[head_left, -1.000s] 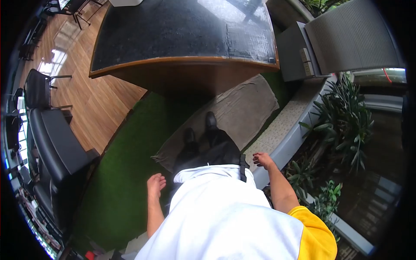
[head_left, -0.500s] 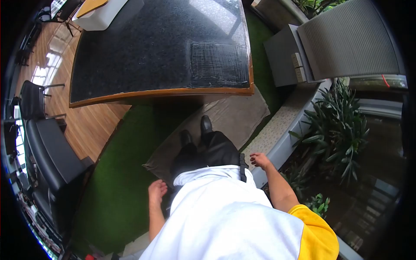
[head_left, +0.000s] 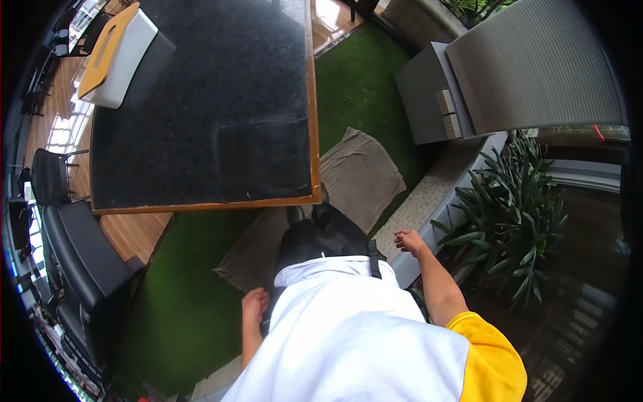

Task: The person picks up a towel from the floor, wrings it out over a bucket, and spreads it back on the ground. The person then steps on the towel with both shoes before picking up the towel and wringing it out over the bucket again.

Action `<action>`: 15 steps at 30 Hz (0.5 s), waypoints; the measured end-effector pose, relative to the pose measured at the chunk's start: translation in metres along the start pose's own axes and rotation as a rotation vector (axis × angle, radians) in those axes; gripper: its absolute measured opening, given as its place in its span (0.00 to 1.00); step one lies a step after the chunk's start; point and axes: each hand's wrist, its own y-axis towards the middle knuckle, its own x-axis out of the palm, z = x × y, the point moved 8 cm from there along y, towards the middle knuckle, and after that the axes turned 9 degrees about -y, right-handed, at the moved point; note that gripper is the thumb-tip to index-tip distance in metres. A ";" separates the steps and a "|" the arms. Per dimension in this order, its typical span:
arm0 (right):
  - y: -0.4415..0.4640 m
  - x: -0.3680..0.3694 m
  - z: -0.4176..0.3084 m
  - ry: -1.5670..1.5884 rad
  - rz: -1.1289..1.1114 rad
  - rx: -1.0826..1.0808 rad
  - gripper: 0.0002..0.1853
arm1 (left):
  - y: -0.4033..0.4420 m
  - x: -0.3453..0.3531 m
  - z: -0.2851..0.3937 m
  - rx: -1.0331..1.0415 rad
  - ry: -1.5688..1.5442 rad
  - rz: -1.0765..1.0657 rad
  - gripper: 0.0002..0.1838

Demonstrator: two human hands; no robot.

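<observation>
The black tabletop (head_left: 201, 87) is cut off above and hides part of one shoe (head_left: 295, 214).

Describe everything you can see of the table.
The table has a broad, flat, dark top, stone or laminate by its look, edged with an orange-brown, wood-like strip. A faint rectangular outline marks the near right part of the top, and small pale marks show along the near edge. A white box with a yellow-brown lid stands at its left side. The near right corner juts over the cloth on the floor. Neither the left hand nor the right hand touches it.
</observation>
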 end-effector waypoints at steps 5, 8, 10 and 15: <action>0.010 -0.023 0.006 -0.193 -0.074 0.014 0.14 | -0.005 0.042 0.020 0.019 -0.144 0.026 0.16; 0.036 -0.060 -0.011 -0.215 -0.075 0.031 0.14 | -0.018 0.065 0.023 0.005 -0.205 0.070 0.17; 0.051 -0.094 -0.026 -0.246 -0.062 0.035 0.14 | -0.027 0.085 0.012 -0.017 -0.180 0.069 0.16; 0.060 -0.148 -0.104 -0.046 0.011 -0.075 0.15 | -0.005 0.126 -0.007 0.216 0.395 -0.020 0.12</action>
